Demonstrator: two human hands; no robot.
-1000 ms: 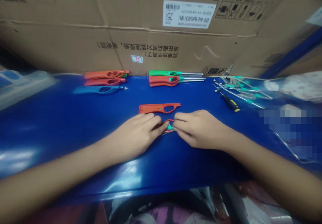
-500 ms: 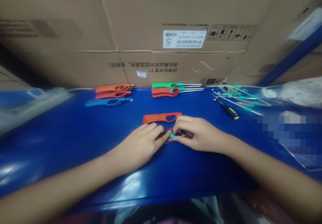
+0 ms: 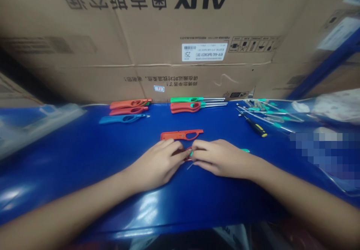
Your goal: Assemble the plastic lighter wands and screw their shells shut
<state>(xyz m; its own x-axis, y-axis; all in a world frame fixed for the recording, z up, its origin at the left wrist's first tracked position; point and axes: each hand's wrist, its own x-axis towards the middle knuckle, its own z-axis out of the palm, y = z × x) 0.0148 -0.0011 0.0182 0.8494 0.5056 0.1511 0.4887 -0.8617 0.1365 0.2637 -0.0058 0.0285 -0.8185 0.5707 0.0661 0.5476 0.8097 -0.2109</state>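
Note:
My left hand is closed over a red lighter casing, thumb and fingertips pressed to it near the table. Meeting it fingertip to fingertip, my right hand pinches a small green lighter part at the casing. Most of both pieces is hidden under my fingers. A thin clear strip or tube sticks out below the right fingertips. Behind the right wrist a green tip shows; what it belongs to is hidden. Just beyond my hands lies an orange lighter casing half with an oval trigger opening.
Several lighter handles lie at the back left. Green and red lighters with metal rods lie at the back middle. A black and yellow screwdriver lies beside loose rods on the right. A cardboard box walls the back.
The right fingers have closed in more tightly over the green part, against the left fingertips. A green tip now shows behind the right wrist. The view has tilted up slightly.

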